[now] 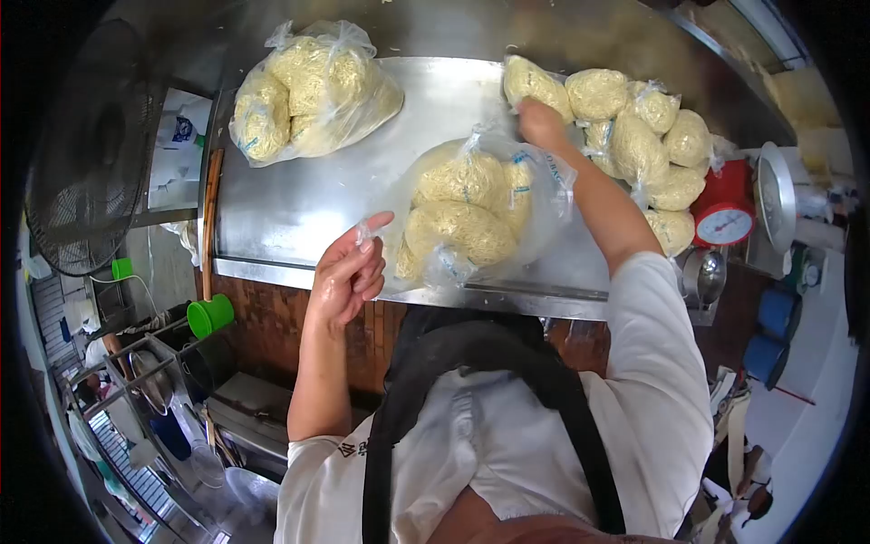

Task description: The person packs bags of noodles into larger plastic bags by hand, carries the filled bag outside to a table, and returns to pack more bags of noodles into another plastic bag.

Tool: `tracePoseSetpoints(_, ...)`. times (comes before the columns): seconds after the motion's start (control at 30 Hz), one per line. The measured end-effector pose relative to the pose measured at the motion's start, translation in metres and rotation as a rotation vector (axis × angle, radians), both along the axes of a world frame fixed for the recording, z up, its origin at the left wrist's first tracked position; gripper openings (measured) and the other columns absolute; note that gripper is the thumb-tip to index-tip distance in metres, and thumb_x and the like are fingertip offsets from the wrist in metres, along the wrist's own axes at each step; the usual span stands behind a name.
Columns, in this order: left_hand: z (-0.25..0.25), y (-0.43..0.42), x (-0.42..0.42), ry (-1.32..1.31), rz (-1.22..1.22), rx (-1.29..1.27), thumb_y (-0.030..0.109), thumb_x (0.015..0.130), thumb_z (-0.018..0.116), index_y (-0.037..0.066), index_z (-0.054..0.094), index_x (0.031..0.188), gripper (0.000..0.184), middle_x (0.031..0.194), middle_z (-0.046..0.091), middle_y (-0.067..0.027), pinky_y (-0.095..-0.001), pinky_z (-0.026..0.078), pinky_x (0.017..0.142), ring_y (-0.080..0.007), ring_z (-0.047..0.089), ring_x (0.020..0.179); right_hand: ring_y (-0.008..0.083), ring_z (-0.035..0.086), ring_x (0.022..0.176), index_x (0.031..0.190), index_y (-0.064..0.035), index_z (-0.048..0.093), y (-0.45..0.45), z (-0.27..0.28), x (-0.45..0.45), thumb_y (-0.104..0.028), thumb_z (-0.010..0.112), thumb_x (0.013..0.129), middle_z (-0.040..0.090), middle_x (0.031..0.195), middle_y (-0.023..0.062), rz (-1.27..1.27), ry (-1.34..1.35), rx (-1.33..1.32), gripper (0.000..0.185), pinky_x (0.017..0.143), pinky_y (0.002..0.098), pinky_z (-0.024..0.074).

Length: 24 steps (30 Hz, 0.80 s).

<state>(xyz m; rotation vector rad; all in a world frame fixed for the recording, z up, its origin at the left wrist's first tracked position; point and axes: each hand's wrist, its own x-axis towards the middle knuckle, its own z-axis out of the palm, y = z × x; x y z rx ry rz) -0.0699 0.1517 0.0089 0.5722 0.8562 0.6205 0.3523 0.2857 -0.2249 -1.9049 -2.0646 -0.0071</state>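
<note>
In front of me on the metal worktop stands a large clear plastic bag (544,213) with several small bags of noodles (459,231) inside. My left hand (347,276) is at its left side, fingers curled, pinching a bit of the bag's clear edge. Farther out, my right hand (544,125) reaches over to a small bag of noodles (533,83) at the left end of a pile and grips its near end; the fingertips are partly hidden. The pile of bagged noodles (638,145) spreads to the right of that hand.
Another large filled bag of noodles (313,91) sits at the back left of the metal worktop (281,213). A red dial scale (725,213) stands right of the pile. Wooden sticks (211,222) lie along the left edge. A green bucket (210,315) and a fan (86,145) are at left.
</note>
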Motion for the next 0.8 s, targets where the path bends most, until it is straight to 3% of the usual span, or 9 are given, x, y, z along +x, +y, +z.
tracePoseSetpoints(0.03, 0.0, 0.002, 0.001, -0.043, 0.003, 0.025, 0.023, 0.1, 0.059, -0.003, 0.045, 0.143, 0.053, 0.065, 0.037, 0.004, -0.0202, 0.028, 0.043, -0.0047, 0.031, 0.049, 0.031, 0.069, 0.084, 0.096, -0.005, 0.067, 0.0, -0.014, 0.018, -0.009, 0.056, 0.088, 0.07, 0.088, 0.0128, 0.016, 0.049, 0.182, 0.015, 0.074, 0.044, 0.0543)
tracePoseSetpoints(0.1, -0.003, 0.006, 0.007, -0.128, 0.014, 0.067, 0.026, 0.099, 0.06, -0.004, 0.044, 0.144, 0.056, 0.068, 0.038, 0.0031, -0.0194, 0.027, 0.042, -0.0045, 0.032, 0.05, 0.0214, 0.062, 0.074, 0.095, -0.0053, 0.063, 0.012, -0.021, 0.054, -0.008, 0.057, 0.09, 0.063, 0.081, 0.0062, -0.198, 0.868, 0.434, 0.008, 0.067, 0.0372, 0.0521)
tracePoseSetpoints(0.23, -0.015, 0.035, 0.017, -0.353, 0.284, 0.021, 0.029, 0.103, 0.054, 0.003, 0.046, 0.143, 0.049, 0.069, 0.039, 0.0035, -0.0206, 0.029, 0.049, -0.0064, 0.032, 0.053, 0.0112, 0.052, 0.069, 0.094, -0.0058, 0.059, -0.063, 0.161, 0.019, -0.019, 0.055, 0.101, 0.054, 0.079, 0.0, -0.267, 1.666, 0.301, 0.016, 0.061, 0.0276, 0.0462)
tracePoseSetpoints(0.4, -0.017, 0.047, 0.024, -0.425, 0.196, 0.007, 0.033, 0.105, 0.051, 0.006, 0.044, 0.145, 0.049, 0.07, 0.04, 0.0022, -0.0202, 0.03, 0.049, -0.0069, 0.032, 0.055, 0.012, 0.055, 0.071, 0.093, -0.0054, 0.058, -0.154, 0.264, -0.067, -0.019, 0.057, 0.1, 0.059, 0.082, 0.0006, 0.176, 1.195, 0.046, 0.015, 0.064, 0.0288, 0.0476)
tracePoseSetpoints(0.53, -0.008, 0.039, 0.018, -0.392, 0.126, 0.013, 0.034, 0.105, 0.05, 0.007, 0.043, 0.146, 0.05, 0.07, 0.04, 0.0026, -0.0191, 0.03, 0.048, -0.0061, 0.031, 0.054, 0.0297, 0.058, 0.106, 0.125, -0.0045, 0.059, -0.157, 0.272, -0.127, -0.023, 0.074, 0.084, 0.06, 0.118, 0.0139, 0.476, 0.488, -0.119, 0.047, 0.092, 0.0417, 0.0484)
tracePoseSetpoints(0.6, -0.008, 0.024, 0.009, -0.277, 0.152, -0.007, 0.033, 0.105, 0.049, 0.006, 0.043, 0.147, 0.05, 0.069, 0.037, 0.0042, -0.0184, 0.028, 0.045, -0.0054, 0.029, 0.052, 0.039, 0.049, 0.126, 0.141, -0.0071, 0.052, -0.168, 0.242, -0.137, -0.027, 0.081, 0.077, 0.051, 0.14, 0.0184, 0.384, 0.244, 0.127, 0.073, 0.102, 0.0451, 0.0428)
tracePoseSetpoints(0.67, -0.026, 0.02, -0.02, -0.232, 0.194, 0.014, 0.032, 0.105, 0.05, 0.005, 0.043, 0.147, 0.051, 0.067, 0.035, 0.0051, -0.0187, 0.027, 0.044, -0.0051, 0.028, 0.05, 0.0395, 0.033, 0.142, 0.143, -0.0089, 0.05, -0.182, 0.211, -0.119, -0.025, 0.079, 0.08, 0.039, 0.152, 0.0209, -0.233, 0.118, 0.085, 0.072, 0.112, 0.0484, 0.0331)
tracePoseSetpoints(0.73, -0.026, 0.012, -0.034, -0.179, 0.219, 0.003, 0.028, 0.103, 0.055, 0.002, 0.046, 0.145, 0.05, 0.064, 0.034, 0.0061, -0.0197, 0.027, 0.044, -0.005, 0.027, 0.048, 0.0366, 0.049, 0.127, 0.137, -0.0028, 0.053, -0.198, 0.141, -0.086, -0.018, 0.074, 0.083, 0.054, 0.137, 0.0208, -0.502, -0.036, -0.029, 0.059, 0.104, 0.0452, 0.0405)
tracePoseSetpoints(0.8, -0.022, -0.002, -0.037, -0.032, 0.08, 0.04, 0.025, 0.101, 0.057, 0.002, 0.047, 0.143, 0.049, 0.064, 0.034, 0.0061, -0.0199, 0.026, 0.044, -0.0049, 0.027, 0.049, 0.0307, 0.057, 0.114, 0.132, 0.0039, 0.054, -0.215, 0.106, -0.062, -0.019, 0.073, 0.087, 0.059, 0.128, 0.0202, -0.449, 0.678, -0.271, 0.054, 0.099, 0.0412, 0.0454)
